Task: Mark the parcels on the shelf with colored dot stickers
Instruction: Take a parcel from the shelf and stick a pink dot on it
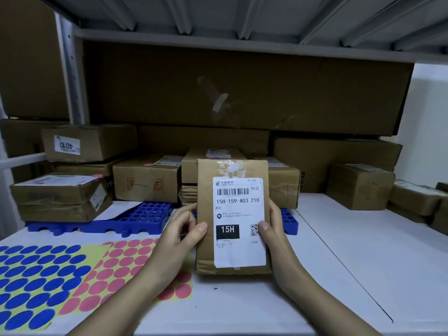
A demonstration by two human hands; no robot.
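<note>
A small brown cardboard parcel (206, 190) with a white shipping label reading 15H stands upright on the white shelf (339, 251), its label toward me. My left hand (181, 236) grips its left edge, thumb on the front. My right hand (271, 236) grips its right edge, thumb on the label near the QR code. A sheet of pink dot stickers (116, 265) lies left of the parcel, partly under my left forearm. Further left a sheet of blue dot stickers (36, 277) overlaps it.
Blue plastic grid pallets (145, 214) lie behind the sheets. Stacked cardboard parcels (148, 180) fill the back of the shelf; two on the left carry pink dots. More boxes (358, 185) sit at the right. A large box (242, 93) and the upper shelf hang overhead.
</note>
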